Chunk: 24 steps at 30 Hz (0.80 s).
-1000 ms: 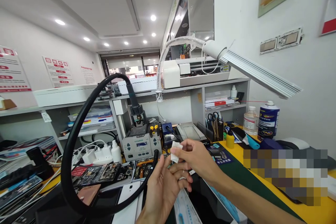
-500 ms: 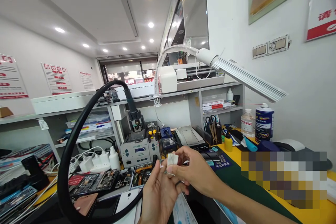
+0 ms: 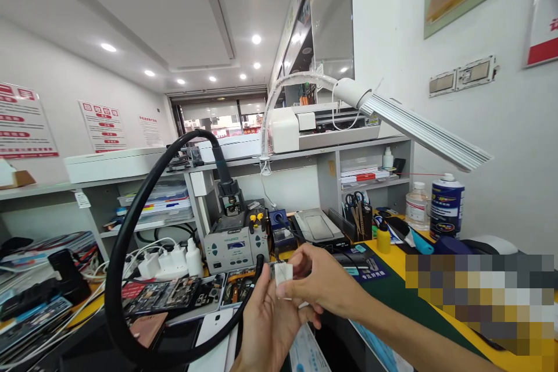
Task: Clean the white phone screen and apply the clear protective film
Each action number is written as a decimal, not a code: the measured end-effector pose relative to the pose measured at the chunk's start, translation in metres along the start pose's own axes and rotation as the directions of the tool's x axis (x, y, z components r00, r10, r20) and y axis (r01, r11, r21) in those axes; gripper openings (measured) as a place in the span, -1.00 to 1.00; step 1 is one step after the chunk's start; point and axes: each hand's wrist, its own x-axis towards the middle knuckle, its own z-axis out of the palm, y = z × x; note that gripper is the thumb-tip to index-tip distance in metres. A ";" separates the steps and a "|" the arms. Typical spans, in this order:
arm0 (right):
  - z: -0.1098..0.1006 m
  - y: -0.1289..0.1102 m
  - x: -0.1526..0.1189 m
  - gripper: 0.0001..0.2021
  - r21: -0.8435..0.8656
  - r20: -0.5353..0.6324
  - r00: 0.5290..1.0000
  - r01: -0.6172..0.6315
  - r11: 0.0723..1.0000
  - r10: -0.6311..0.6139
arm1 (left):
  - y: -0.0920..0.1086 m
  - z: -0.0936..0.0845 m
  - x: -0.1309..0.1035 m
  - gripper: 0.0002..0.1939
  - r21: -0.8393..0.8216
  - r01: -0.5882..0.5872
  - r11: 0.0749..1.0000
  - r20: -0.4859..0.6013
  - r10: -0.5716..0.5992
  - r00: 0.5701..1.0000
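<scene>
both hands meet low in the view, at about six o'clock. the right hand (image 3: 322, 285) pinches a small white folded wipe (image 3: 283, 273) between thumb and fingers; the left hand (image 3: 265, 319), palm up, cups beneath it, its wrist cut off by the frame edge. what the wipe wraps is hidden. a blurred mosaic patch (image 3: 479, 296) at four o'clock covers part of the yellow desk (image 3: 392, 258). the grey rework station (image 3: 238, 241) label is too small to read.

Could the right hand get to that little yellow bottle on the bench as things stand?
Probably yes. The yellow bottle stands just beyond the right hand, with only flat mat between them. But that hand pinches a small white piece, so it isn't free.
</scene>
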 end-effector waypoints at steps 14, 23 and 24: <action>0.026 -0.014 0.003 -0.61 0.046 -0.239 0.970 0.051 0.998 -0.038 | 0.002 0.000 0.002 -0.30 0.075 -0.061 0.995 -0.055 0.065 0.996; 0.026 -0.012 0.005 -0.65 0.029 -0.229 0.973 0.048 0.998 -0.040 | 0.002 0.000 0.002 -0.28 0.084 -0.080 0.993 -0.076 0.087 0.993; 0.027 -0.010 0.005 -0.64 0.041 -0.225 0.973 0.052 0.998 -0.042 | 0.003 0.002 0.002 -0.28 0.082 -0.084 0.993 -0.076 0.090 0.993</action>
